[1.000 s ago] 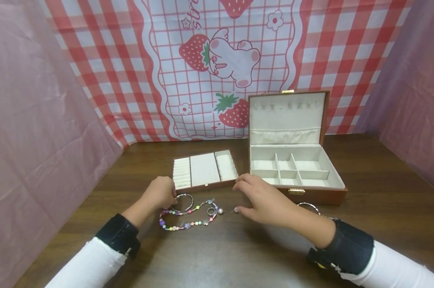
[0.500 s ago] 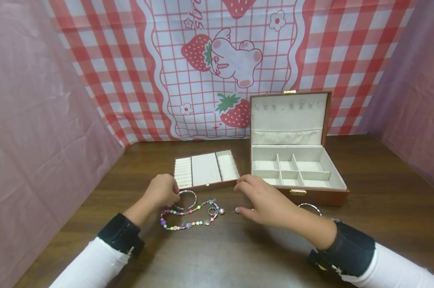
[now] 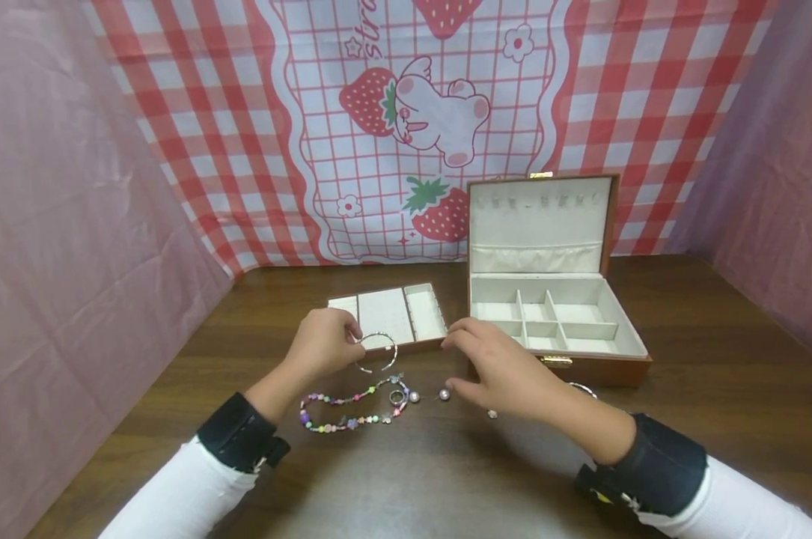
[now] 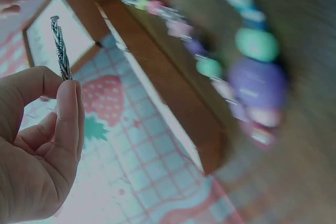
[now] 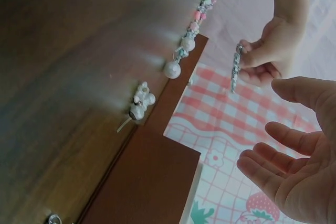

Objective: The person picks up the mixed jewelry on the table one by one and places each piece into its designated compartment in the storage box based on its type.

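Left hand: The left hand [image 3: 321,340], left of centre in the head frame, pinches the braided silver bangle [image 4: 61,51] between thumb and fingers.
Bangle position: Centre of the head frame, overlapping the front edge of the jewellery tray [image 3: 387,311]; contact between the two cannot be confirmed.
Pinch point: One side of the loop, presumably to leave the remainder unobstructed.
Right hand: The right hand [image 3: 507,370], right of centre, holds nothing; fingers are apart and slightly bent.
Tray sections: Three, namely one ring-roll section, one flat pad and one narrow compartment. The unit lies face up, probably for access from above.
Jewellery box: One jewellery box [image 3: 604,368], right side; lid raised, likely to expose the six compartments.
Beaded necklace: One multicoloured beaded necklace [image 3: 352,424], below centre-left, looped on the wooden table [image 3: 392,479].
Ring: One metal ring [image 3: 396,404], at the loop's right end.
Pearl earrings: Two, the left pearl earring [image 3: 414,397] and the right pearl earring [image 3: 444,394], the latter just beside the right thumb.
Partly hidden: One second bangle [image 3: 584,388], behind the right wrist; one small ornament [image 3: 492,413], below the right hand, type unclear.
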`<state>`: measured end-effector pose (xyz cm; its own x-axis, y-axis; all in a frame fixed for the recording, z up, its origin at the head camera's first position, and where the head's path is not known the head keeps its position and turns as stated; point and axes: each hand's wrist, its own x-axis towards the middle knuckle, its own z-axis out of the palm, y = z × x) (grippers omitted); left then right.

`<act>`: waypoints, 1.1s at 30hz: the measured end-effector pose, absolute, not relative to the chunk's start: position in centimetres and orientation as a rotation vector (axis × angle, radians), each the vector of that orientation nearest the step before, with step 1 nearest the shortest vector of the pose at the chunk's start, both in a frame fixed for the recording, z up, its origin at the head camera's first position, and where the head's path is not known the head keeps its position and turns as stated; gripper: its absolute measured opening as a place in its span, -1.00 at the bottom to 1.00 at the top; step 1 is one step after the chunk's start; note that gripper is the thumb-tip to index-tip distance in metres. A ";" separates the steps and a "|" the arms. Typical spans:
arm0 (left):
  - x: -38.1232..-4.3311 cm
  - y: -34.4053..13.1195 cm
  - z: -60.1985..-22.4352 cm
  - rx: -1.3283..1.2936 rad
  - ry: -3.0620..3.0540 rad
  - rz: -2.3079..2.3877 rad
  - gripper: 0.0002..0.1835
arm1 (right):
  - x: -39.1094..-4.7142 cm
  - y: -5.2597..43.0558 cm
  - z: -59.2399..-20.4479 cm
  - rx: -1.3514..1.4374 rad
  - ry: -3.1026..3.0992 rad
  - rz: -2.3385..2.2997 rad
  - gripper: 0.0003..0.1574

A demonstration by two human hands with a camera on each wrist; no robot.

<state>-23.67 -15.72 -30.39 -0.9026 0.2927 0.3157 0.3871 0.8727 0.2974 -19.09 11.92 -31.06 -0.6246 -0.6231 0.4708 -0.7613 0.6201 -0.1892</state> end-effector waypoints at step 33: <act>-22.6 -5.5 -27.0 -0.629 -2.416 -0.911 -0.91 | -21.2 15.0 -27.5 0.667 -2.451 1.287 -0.65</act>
